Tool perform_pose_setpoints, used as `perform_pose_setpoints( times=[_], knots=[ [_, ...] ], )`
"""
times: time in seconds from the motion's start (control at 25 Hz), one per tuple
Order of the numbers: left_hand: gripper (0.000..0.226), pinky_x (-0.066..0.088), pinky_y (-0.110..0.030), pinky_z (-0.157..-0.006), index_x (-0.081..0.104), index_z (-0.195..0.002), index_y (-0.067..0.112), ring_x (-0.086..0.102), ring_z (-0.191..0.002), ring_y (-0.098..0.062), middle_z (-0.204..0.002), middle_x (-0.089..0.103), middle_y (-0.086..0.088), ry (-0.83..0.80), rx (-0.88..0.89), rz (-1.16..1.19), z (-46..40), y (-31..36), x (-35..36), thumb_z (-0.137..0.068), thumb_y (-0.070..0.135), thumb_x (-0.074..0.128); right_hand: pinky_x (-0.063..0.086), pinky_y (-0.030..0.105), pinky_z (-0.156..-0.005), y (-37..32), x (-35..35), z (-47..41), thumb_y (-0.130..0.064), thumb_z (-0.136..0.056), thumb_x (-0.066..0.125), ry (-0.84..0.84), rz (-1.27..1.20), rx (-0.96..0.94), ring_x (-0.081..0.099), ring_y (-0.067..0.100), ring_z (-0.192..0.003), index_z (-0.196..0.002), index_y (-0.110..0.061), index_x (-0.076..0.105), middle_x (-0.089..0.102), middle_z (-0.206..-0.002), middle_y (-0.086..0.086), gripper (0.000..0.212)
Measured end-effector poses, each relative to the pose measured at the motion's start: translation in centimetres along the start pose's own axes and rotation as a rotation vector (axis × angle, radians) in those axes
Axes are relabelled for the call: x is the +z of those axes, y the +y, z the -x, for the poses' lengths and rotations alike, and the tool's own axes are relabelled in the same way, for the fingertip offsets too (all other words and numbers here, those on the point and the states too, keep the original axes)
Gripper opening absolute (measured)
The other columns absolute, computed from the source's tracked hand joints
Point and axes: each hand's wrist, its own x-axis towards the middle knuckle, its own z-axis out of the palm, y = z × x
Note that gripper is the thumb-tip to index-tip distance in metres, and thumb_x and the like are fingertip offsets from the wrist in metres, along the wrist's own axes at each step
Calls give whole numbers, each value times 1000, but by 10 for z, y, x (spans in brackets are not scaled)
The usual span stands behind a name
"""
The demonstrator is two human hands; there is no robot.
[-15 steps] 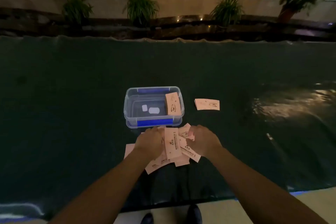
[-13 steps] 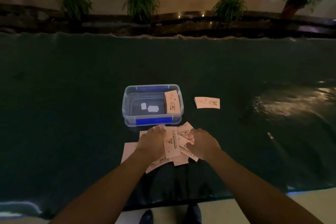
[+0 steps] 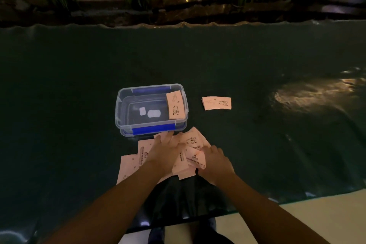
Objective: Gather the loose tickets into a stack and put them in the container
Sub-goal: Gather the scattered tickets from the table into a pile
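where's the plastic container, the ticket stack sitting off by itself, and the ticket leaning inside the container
clear plastic container [image 3: 126, 105]: head view, bare left wall.
separate ticket stack [image 3: 216, 103]: head view, middle of the top ticket, right of the container.
ticket in the container [image 3: 175, 107]: head view, middle of its face, against the right wall.

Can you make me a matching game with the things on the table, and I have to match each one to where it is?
Things:
1. left hand
2. ticket stack
3. container
4. leaning ticket

Places:
A. alone on the table, right of the box
B. inside the box, against its right wall
C. pressed flat on the loose tickets
D. on the table just beyond the scattered pile

Pairs: 1-C, 2-A, 3-D, 4-B
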Motion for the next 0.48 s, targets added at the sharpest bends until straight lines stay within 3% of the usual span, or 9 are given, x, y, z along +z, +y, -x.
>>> perform_pose_setpoints(
  times=[0.12,0.24,0.48],
  knots=[
    [73,24,-59,-121,38,-151,28,24,-150,-31,-161,35,-2,-28,12,-17,-1,-2,-1,-87,41,70,51,45,-104,5,2,4,-49,-81,77,28,41,-27,48,27,-131,-150,-28,42,47,-145,5,80],
    [70,17,-57,-122,42,-146,28,33,-146,-28,-153,47,-1,-111,-9,17,-1,-7,0,-85,47,69,55,42,-99,7,2,7,-47,-79,79,15,-23,-30,49,24,-127,-147,-30,44,47,-142,4,78],
    [80,21,-55,-122,35,-151,33,38,-142,-25,-155,45,1,-131,-62,165,11,-8,7,-83,59,66,56,38,-93,6,0,15,-55,-78,75,24,-149,19,49,18,-122,-143,-30,48,45,-135,-2,75]
  ],
)
